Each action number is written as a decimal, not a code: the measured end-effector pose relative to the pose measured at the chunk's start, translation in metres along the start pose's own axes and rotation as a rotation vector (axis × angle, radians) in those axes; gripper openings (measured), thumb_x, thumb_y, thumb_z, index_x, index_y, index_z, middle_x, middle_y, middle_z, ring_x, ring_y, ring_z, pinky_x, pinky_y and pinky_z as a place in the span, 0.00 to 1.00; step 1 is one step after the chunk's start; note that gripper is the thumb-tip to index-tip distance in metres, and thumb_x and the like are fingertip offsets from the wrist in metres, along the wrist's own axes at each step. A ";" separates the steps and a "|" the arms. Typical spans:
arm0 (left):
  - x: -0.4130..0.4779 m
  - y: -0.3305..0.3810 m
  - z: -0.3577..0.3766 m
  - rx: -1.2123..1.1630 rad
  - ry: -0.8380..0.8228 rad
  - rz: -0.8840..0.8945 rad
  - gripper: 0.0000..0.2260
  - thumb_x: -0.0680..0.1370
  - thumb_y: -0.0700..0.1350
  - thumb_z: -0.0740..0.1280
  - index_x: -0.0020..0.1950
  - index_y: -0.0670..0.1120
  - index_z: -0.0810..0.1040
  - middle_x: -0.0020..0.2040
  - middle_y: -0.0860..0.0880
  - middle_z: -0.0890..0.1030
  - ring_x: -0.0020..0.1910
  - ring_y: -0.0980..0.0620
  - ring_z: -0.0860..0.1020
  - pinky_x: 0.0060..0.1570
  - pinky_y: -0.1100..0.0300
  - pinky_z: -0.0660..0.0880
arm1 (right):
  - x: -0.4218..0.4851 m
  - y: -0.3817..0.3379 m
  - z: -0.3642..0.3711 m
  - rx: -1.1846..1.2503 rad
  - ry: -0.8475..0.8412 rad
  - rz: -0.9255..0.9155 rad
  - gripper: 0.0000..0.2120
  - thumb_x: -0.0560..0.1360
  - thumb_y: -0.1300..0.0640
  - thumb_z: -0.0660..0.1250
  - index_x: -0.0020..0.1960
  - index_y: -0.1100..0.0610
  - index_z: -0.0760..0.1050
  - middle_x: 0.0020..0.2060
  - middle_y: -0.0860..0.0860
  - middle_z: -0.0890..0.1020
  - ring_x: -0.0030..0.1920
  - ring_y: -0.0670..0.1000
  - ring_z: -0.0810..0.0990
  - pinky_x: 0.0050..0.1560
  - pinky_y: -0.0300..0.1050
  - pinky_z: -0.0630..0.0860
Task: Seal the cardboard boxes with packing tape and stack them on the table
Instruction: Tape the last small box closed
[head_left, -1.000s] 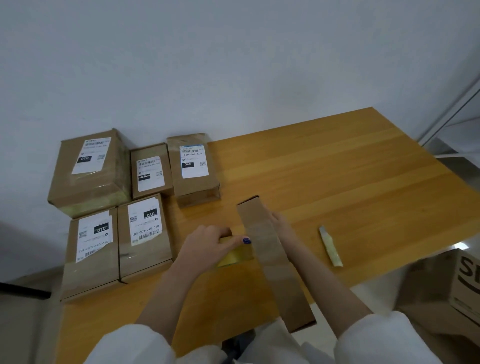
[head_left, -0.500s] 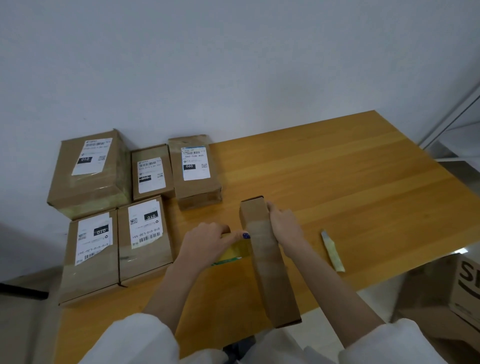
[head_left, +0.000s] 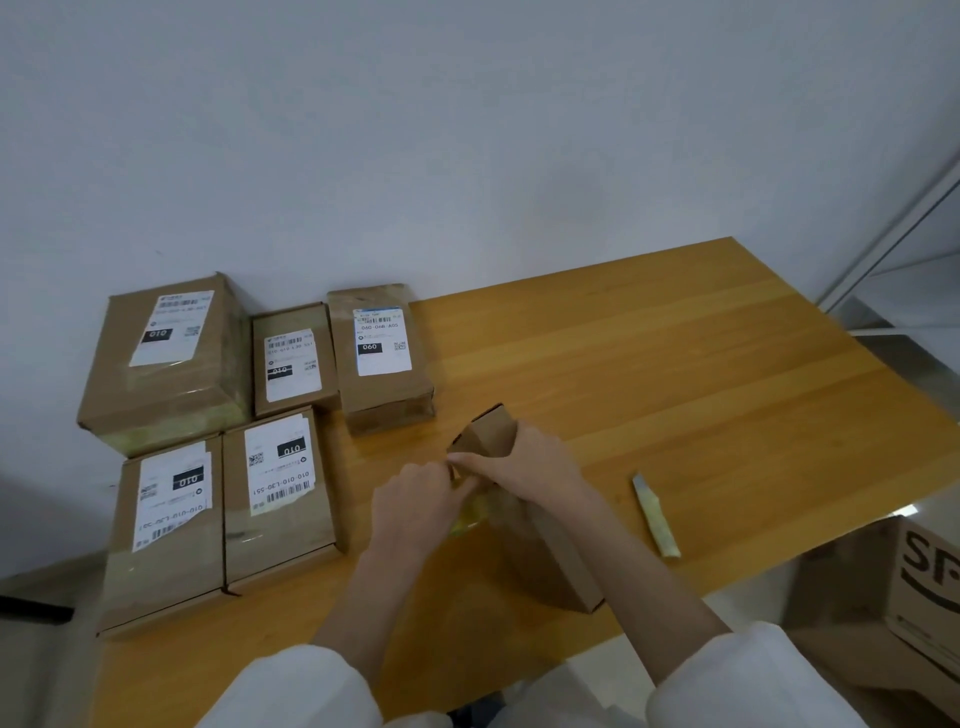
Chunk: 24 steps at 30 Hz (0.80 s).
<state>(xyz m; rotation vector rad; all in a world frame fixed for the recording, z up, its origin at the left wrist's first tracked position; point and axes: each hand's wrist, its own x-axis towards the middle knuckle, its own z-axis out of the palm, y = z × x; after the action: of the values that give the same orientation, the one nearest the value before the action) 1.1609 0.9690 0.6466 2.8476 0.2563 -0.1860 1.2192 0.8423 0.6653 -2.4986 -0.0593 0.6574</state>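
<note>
A long narrow cardboard box (head_left: 550, 556) lies on the wooden table (head_left: 675, 374), its far end (head_left: 488, 431) pointing away from me. My left hand (head_left: 415, 499) grips a yellowish roll of packing tape (head_left: 470, 514) against the box's left side. My right hand (head_left: 524, 467) reaches across the top of the box to the left. Its fingertips meet my left hand's fingers at the roll and seem to pinch the tape's end, though that spot is blurred. Both white sleeves show at the bottom.
Several taped, labelled boxes (head_left: 275, 488) lie flat at the table's left by the wall. A pale yellow strip (head_left: 655, 514) lies to the right of my hands. A large printed carton (head_left: 914, 587) stands on the floor at right, with a metal shelf (head_left: 904, 291) behind it.
My right hand left the box's right side and came over its top to the tape roll. The box turned slightly and slid closer to the left hand.
</note>
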 end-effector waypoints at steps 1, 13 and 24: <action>0.000 -0.001 0.000 -0.011 0.007 -0.016 0.23 0.77 0.65 0.55 0.42 0.47 0.76 0.30 0.53 0.71 0.28 0.58 0.71 0.28 0.67 0.68 | 0.001 0.000 -0.001 0.028 -0.016 -0.010 0.38 0.65 0.26 0.66 0.56 0.58 0.69 0.47 0.52 0.78 0.47 0.52 0.78 0.40 0.43 0.75; 0.002 -0.024 -0.017 -0.577 -0.122 0.299 0.10 0.77 0.54 0.66 0.42 0.49 0.76 0.36 0.51 0.77 0.34 0.53 0.76 0.31 0.68 0.68 | 0.011 0.014 -0.018 0.402 0.302 -0.138 0.25 0.74 0.35 0.62 0.52 0.58 0.68 0.39 0.46 0.70 0.38 0.46 0.71 0.34 0.39 0.64; -0.009 -0.006 -0.017 -0.690 0.108 0.244 0.12 0.78 0.59 0.57 0.38 0.56 0.69 0.34 0.55 0.74 0.31 0.59 0.72 0.31 0.65 0.67 | 0.018 0.026 -0.030 -0.002 0.406 -0.250 0.30 0.73 0.29 0.52 0.46 0.58 0.67 0.33 0.49 0.71 0.33 0.52 0.72 0.32 0.45 0.65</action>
<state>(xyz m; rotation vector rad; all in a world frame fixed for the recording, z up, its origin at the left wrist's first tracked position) 1.1532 0.9777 0.6624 2.1760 -0.0143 0.0944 1.2466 0.8088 0.6657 -2.5202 -0.2164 0.0439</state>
